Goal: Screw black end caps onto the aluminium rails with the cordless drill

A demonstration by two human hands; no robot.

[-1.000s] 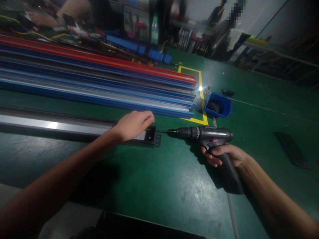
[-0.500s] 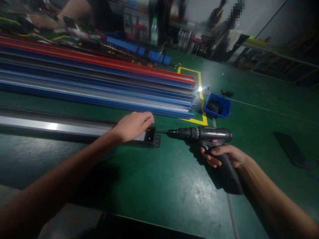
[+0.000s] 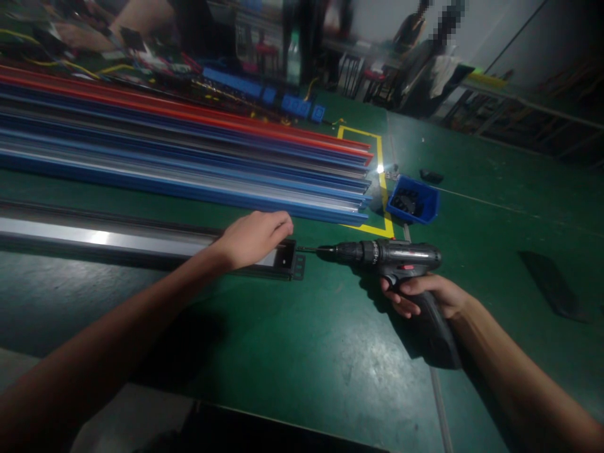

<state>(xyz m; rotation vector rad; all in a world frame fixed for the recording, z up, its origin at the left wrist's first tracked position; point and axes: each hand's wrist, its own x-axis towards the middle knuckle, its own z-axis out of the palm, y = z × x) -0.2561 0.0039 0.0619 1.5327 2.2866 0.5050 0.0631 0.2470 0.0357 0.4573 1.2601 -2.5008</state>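
My right hand [image 3: 425, 294] is wrapped round the grip of a black cordless drill [image 3: 406, 257], fingers by the trigger. The drill points left, and its long thin bit [image 3: 309, 250] meets the end of a dark metal profile [image 3: 155, 241] with a bright silver strip. My left hand [image 3: 257, 238] lies over that profile near its right end, closed round its upper edge, with some fingertips hidden behind it. At the profile's end sits a black end piece with a slotted tab [image 3: 299, 268] sticking out over the green table.
Long blue and red profiles [image 3: 226, 160] lie side by side behind the dark one. A blue bin [image 3: 415, 198] with small black parts stands to their right, near yellow tape [image 3: 387, 220]. A dark flat piece [image 3: 552, 286] lies far right. Another person's arm [image 3: 136, 25] is at upper left.
Almost nothing differs. The hands, the drill and the dark profile hold the same places, with only a very slight shift of the view.
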